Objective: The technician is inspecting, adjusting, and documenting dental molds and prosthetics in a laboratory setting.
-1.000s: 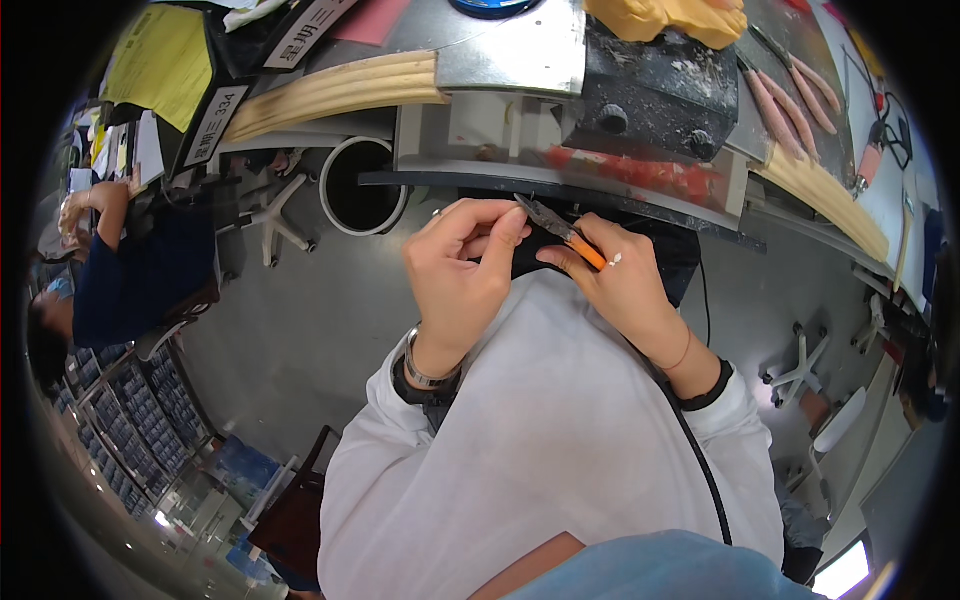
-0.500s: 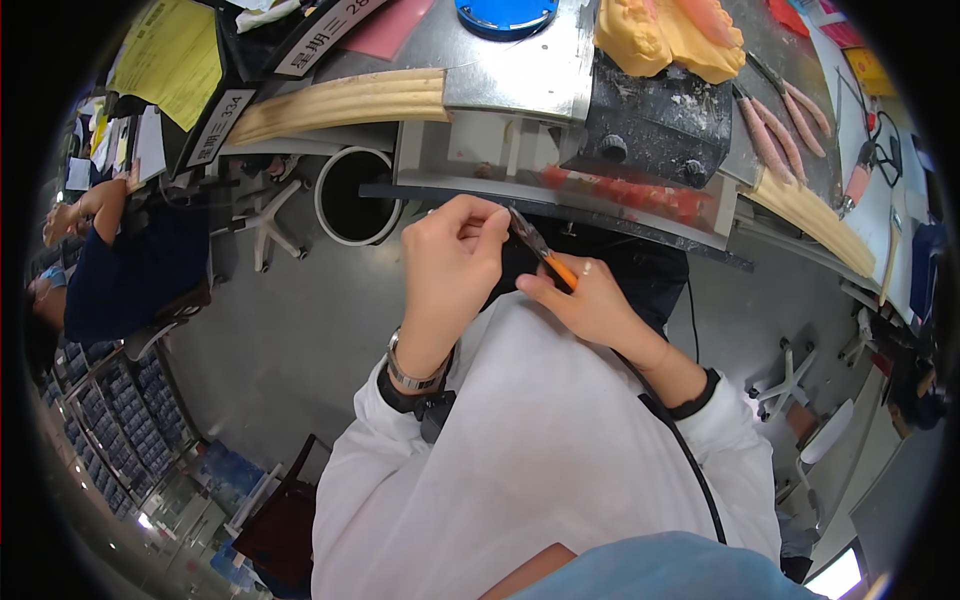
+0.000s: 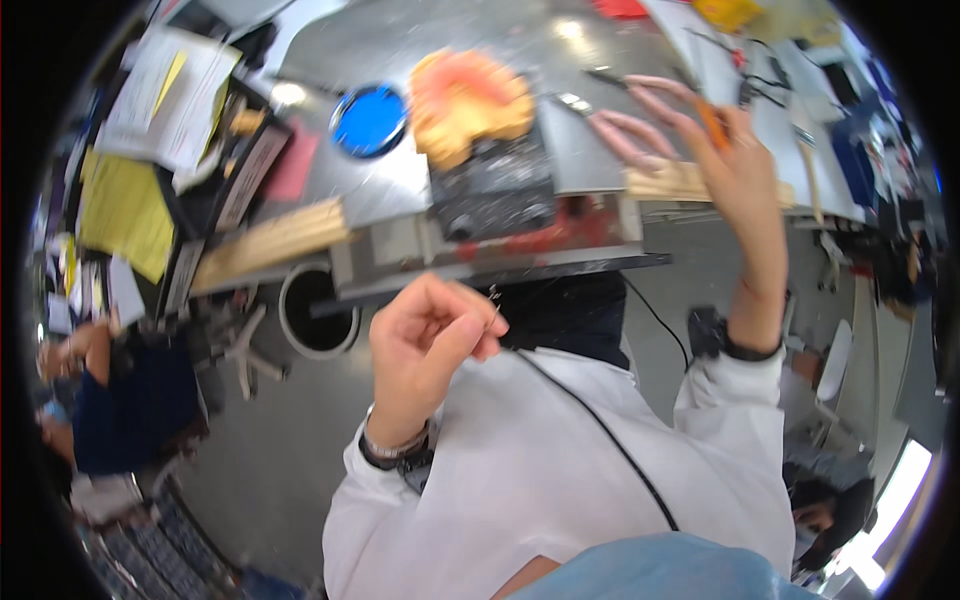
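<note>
My left hand [image 3: 420, 345] is closed in front of the bench edge, thumb and fingertips pinching a short, thin bent metal wire [image 3: 495, 297] whose tip sticks up. My right hand [image 3: 742, 180] reaches over the right side of the bench, holding orange-handled pliers [image 3: 713, 124]; their jaws are hard to make out through blur. Close to them lie pliers with pink-wrapped handles [image 3: 630, 142]. A yellow dental cast [image 3: 438, 108] with pink material along its arch rests on a black box with knobs [image 3: 490, 195].
A blue round container [image 3: 369, 122] stands left of the cast. An open drawer [image 3: 385, 245] with red scraps juts out under the bench top [image 3: 540, 50]. Papers [image 3: 170, 95] and a pink sheet [image 3: 292, 165] lie left. A bin [image 3: 318, 310] stands below; a person sits at far left.
My right hand has carried the orange-handled pliers away from my left hand, up and right over the bench. The view has shifted; my left hand still pinches the wire.
</note>
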